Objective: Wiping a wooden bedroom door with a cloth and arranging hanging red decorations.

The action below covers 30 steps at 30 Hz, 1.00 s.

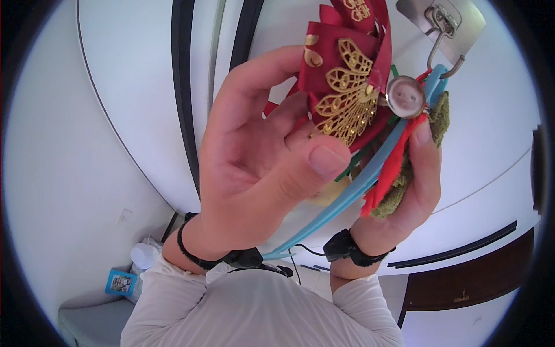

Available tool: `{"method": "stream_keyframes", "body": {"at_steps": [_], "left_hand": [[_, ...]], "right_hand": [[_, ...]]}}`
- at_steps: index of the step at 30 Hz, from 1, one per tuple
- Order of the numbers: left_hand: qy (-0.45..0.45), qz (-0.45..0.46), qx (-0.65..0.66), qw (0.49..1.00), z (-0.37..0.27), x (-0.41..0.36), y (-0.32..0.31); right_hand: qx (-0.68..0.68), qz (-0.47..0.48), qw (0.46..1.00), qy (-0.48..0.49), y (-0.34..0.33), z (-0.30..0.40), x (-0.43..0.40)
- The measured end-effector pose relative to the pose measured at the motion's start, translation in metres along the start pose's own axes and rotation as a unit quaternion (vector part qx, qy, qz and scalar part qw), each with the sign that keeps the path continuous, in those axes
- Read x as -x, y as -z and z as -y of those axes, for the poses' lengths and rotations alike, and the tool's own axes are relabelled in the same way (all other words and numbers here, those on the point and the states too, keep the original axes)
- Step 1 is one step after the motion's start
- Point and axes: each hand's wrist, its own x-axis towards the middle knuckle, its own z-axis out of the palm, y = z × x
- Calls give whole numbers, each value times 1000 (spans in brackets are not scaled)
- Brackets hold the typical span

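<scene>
My left hand [251, 152] has its fingers curled behind a dark-red satin ribbon bow [323, 56], with the thumb in front near its lower edge. A gold filigree fan ornament [353, 97] with small beads decorates the bow. Beside it sits a round, silver-rimmed button-like disc [405, 96]. My right hand [422, 173] grips an olive-green fuzzy piece [392, 201] and a bright-red frayed strip [392, 167], its other fingers partly hidden. A light-blue strap [342, 201] loops over a metal hook [444, 43] and runs down between both hands.
The hook's metal plate [470, 24] is fixed to a white panel [490, 130]. Dark vertical strips [183, 86] run up at left. Below left are a grey padded seat [97, 323], a blue-framed item [121, 282] and a white round object [143, 255]. A thin black cable [310, 249] hangs below.
</scene>
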Motion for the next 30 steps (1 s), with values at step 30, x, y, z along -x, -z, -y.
{"method": "stream_keyframes", "body": {"at_steps": [30], "left_hand": [[-118, 60, -134, 982, -3, -3, 9]], "right_hand": [[14, 24, 1000, 13, -2, -2, 2]]}}
